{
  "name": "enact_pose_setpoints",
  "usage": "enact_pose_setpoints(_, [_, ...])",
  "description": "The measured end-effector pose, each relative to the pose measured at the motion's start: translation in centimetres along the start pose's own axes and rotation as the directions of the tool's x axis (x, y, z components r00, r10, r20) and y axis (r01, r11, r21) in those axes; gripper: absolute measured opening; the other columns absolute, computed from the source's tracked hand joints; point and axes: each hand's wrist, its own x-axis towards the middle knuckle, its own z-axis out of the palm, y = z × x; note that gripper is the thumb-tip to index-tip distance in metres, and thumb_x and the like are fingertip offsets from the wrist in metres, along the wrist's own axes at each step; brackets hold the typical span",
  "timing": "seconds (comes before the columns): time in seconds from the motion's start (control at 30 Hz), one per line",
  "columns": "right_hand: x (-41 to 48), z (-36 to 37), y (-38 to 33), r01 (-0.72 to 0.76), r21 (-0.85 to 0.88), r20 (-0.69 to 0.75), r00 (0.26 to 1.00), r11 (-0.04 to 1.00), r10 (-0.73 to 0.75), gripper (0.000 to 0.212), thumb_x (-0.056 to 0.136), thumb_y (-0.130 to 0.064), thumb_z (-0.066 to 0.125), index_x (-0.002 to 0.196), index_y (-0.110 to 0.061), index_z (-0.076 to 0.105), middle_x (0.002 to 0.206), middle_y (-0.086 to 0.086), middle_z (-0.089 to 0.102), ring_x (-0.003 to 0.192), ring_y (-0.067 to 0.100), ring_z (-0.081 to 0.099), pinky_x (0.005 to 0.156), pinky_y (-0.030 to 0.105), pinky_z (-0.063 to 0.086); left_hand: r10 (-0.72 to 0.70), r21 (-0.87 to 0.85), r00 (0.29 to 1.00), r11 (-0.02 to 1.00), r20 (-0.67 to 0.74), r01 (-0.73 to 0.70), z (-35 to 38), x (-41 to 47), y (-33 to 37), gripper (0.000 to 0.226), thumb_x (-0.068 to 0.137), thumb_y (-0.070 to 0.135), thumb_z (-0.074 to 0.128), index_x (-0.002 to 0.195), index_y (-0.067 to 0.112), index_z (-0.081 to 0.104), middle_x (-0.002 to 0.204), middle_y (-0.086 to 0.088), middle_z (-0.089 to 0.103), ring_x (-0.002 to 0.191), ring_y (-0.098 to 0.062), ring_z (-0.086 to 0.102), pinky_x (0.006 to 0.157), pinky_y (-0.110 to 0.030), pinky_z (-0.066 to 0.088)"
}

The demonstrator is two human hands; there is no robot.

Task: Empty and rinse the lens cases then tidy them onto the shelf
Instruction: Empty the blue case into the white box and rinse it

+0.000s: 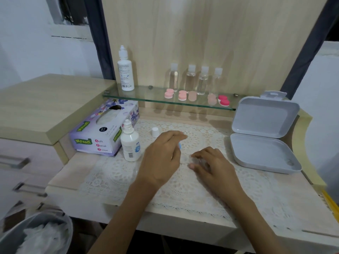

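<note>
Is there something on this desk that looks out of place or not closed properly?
Yes. The small solution bottle beside the tissue box stands uncapped; its white cap sits apart on the lace mat. The grey box on the right lies open and looks empty. No spill is visible.

Pretty basic setup here: a pale wood-grain desk [77,173] with a tall matching back panel [201,33] straight ahead of the hands, framed by dark grey posts [99,37] on both sides. Out past the left hand there's a higher side cabinet [45,107] with metal-handled drawers [14,160] under it. White walls [27,43] all around, lighting soft and even.
</note>
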Motion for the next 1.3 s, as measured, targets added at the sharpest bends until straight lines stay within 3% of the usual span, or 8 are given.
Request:
enact_pose_setpoints(0.2, [-0.1,-0.1,0.0,0.021,0.004,0.002,1.0,1.0,-0.021,0.026,0.089,-0.04,0.061,0.11,-0.024,0.065,0.104,-0.016,0.057,0.097,0.005,0.049,0.073,0.02,0.039,-0.048,0.022,0.99,0.998,-0.136,0.052,-5.9,5.6,0.3,0.034,0.088,0.011,0.046,0.114,0.018,0.067,0.115,0.001,0.067,0.102,-0.018,0.061,0.091,-0.036,0.049])
enact_pose_setpoints(0.3, [-0.1,0.0,0.0,0.027,0.002,0.0,1.0,1.0,-0.027,0.026,0.089,-0.04,0.061,0.11,-0.024,0.064,0.103,-0.017,0.056,0.097,0.005,0.049,0.074,0.02,0.04,-0.221,0.094,0.963,0.967,-0.152,0.237,-8.7,8.3,-2.6,0.031,0.09,0.009,0.05,0.111,0.02,0.07,0.114,0.001,0.068,0.102,-0.02,0.063,0.092,-0.031,0.048])
enact_pose_setpoints(0.4, [-0.1,0.0,0.1,0.03,0.005,-0.002,1.0,1.0,-0.03,0.025,0.089,-0.04,0.061,0.109,-0.024,0.064,0.103,-0.017,0.056,0.097,0.006,0.05,0.075,0.022,0.042,-0.428,0.328,0.899,0.84,-0.091,0.433,-10.2,9.8,-6.9,0.03,0.091,0.009,0.051,0.111,0.021,0.069,0.117,-0.007,0.066,0.106,-0.029,0.059,0.084,-0.03,0.043])
enact_pose_setpoints(0.47, [-0.1,0.0,0.0,0.031,0.007,0.0,1.0,0.999,-0.031,0.025,0.089,-0.039,0.061,0.109,-0.024,0.065,0.102,-0.017,0.056,0.097,0.007,0.05,0.076,0.023,0.042,-0.532,0.43,0.846,0.757,-0.028,0.491,-10.8,9.8,-9.8,0.029,0.09,0.01,0.053,0.109,0.022,0.07,0.117,-0.009,0.064,0.102,-0.033,0.059,0.081,-0.032,0.043])
enact_pose_setpoints(0.6, [-0.1,-0.1,0.0,0.033,0.01,0.002,0.999,0.999,-0.033,0.026,0.089,-0.039,0.061,0.109,-0.024,0.065,0.103,-0.017,0.056,0.098,0.005,0.05,0.075,0.022,0.041,-0.579,0.615,0.801,0.689,0.151,0.382,-10.6,8.6,-14.1,0.021,0.09,0.016,0.059,0.105,0.018,0.072,0.114,-0.01,0.064,0.1,-0.03,0.059,0.089,-0.038,0.049])
enact_pose_setpoints(0.87, [-0.1,0.0,0.0,0.038,0.008,-0.001,0.999,0.999,-0.038,0.026,0.089,-0.037,0.063,0.109,-0.022,0.066,0.102,-0.016,0.057,0.098,0.007,0.051,0.075,0.022,0.042,-0.533,0.804,0.835,0.553,0.138,0.22,-9.8,8.8,-15.3,0.02,0.089,0.019,0.059,0.105,0.015,0.071,0.112,-0.012,0.061,0.102,-0.029,0.058,0.084,-0.036,0.05])
enact_pose_setpoints(1.07, [-0.1,0.0,0.1,0.04,0.015,0.007,0.999,0.999,-0.04,0.026,0.089,-0.04,0.061,0.109,-0.024,0.064,0.102,-0.018,0.055,0.098,0.005,0.05,0.076,0.021,0.042,-0.512,0.794,0.853,0.558,0.099,0.242,-9.4,8.5,-15.2,0.021,0.092,0.017,0.054,0.106,0.01,0.068,0.11,-0.016,0.062,0.102,-0.033,0.058,0.081,-0.037,0.048])
enact_pose_setpoints(1.3, [-0.2,0.0,0.1,0.04,0.022,0.0,0.999,0.999,-0.04,0.025,0.089,-0.041,0.06,0.109,-0.025,0.064,0.101,-0.019,0.055,0.097,0.003,0.049,0.076,0.02,0.042,-0.439,0.495,0.895,0.764,-0.072,0.415,-9.6,7.2,-16.2,0.02,0.086,0.003,0.053,0.093,0.009,0.071,0.098,-0.016,0.069,0.094,-0.036,0.06,0.082,-0.04,0.05])
